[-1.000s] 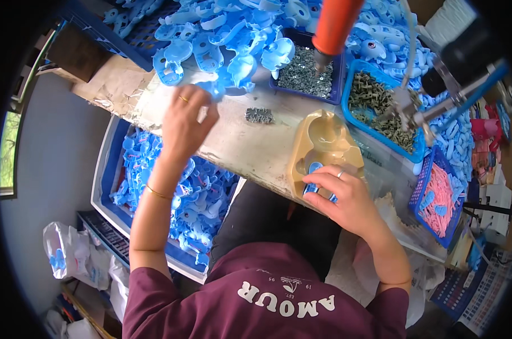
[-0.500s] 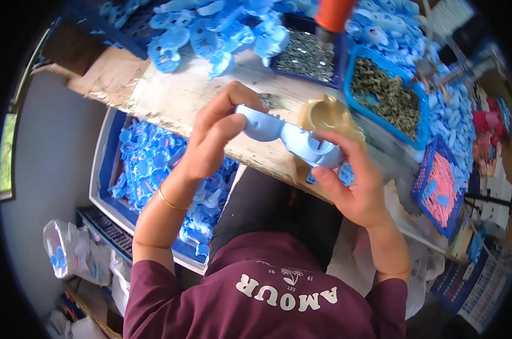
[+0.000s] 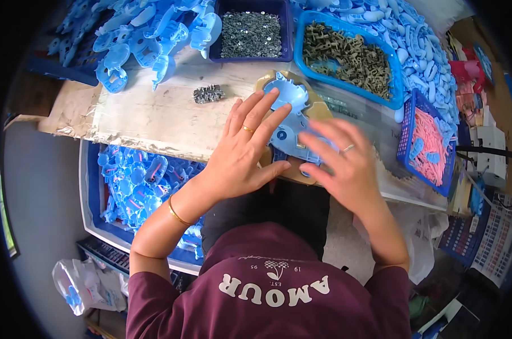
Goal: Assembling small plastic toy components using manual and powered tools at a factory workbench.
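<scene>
A light blue moulded plastic shell (image 3: 290,95) with rounded hollows lies in a tan fixture (image 3: 322,113) at the table's front edge. My left hand (image 3: 239,144) is over the shell's left side, its fingers stretched out and spread, with fingertips at the shell. On the right, my right hand (image 3: 346,164) hovers at the shell's lower part, fingers apart and slightly blurred. Nothing shows in either hand. Parts of the shell and fixture are hidden beneath the fingers. A small heap of screws (image 3: 208,94) sits on the table to the left.
Behind the fixture stand a dark blue tray (image 3: 288,35) of small metal screws and a bright blue tray (image 3: 399,85) of brownish parts. A basket (image 3: 405,129) of pink sticks is at right. Blue shells (image 3: 145,48) pile at back left; a bin (image 3: 86,189) of blue parts stands below.
The blue shell, held up between both hands before, now lies in the tan fixture. Both hands have let go and spread over it. The view has shifted, and the orange-red tool overhead is out of sight.
</scene>
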Demonstrator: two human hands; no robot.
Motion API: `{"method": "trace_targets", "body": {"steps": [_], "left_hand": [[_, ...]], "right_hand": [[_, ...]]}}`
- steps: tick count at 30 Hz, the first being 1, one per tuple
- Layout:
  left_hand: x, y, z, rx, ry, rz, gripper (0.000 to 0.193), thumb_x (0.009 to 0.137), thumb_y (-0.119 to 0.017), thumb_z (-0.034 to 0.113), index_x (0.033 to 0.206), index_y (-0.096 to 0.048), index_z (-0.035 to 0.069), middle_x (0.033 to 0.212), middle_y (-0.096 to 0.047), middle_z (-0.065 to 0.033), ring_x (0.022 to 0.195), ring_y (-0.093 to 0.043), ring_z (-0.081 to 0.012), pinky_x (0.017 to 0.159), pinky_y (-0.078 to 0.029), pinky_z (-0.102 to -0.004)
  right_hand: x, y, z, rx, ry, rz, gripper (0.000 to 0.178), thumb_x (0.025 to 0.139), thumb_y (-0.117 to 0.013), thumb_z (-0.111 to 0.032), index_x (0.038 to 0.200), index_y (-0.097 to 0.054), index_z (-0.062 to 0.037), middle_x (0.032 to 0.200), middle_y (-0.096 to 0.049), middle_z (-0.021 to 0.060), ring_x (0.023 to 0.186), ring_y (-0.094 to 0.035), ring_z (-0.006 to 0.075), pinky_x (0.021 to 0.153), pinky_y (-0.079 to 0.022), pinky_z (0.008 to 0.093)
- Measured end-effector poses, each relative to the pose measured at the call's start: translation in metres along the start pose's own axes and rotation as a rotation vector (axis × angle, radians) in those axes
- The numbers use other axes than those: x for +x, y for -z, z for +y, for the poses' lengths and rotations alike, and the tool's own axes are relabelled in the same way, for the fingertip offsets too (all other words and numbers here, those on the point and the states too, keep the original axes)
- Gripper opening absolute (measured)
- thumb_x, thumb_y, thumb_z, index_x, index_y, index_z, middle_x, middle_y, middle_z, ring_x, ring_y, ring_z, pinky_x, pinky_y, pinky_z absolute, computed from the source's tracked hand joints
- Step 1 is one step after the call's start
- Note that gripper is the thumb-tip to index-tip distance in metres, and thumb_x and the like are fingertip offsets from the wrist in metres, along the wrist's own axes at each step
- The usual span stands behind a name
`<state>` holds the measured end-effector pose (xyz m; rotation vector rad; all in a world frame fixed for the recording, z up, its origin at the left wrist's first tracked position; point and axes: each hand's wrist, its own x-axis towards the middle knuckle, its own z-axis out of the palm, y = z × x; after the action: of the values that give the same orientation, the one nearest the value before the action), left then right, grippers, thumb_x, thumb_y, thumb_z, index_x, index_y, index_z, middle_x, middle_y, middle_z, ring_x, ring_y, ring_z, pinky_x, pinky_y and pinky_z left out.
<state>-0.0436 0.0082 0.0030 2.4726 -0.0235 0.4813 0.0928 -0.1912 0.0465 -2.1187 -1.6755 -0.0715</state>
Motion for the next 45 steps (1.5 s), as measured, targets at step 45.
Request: {"method": "trace_targets", "body": {"steps": [45], "left_hand": [[0.029, -0.018, 0.021, 0.179, -0.123, -0.125, 0.061, 0.085, -0.076, 0.024, 0.139, -0.056, 0.004, 0.144, -0.055, -0.0108, 0.134, -0.049, -0.0326, 0.115, -0.036, -0.0492]], "right_hand": [[0.084, -0.018, 0.203, -0.232, -0.336, -0.024, 0.013, 0.091, -0.070, -0.016, 0.099, -0.073, -0.0065, 0.093, -0.071, 0.0062, 0.084, -0.069, 0.0249, 0.072, -0.054, 0.0372]]}}
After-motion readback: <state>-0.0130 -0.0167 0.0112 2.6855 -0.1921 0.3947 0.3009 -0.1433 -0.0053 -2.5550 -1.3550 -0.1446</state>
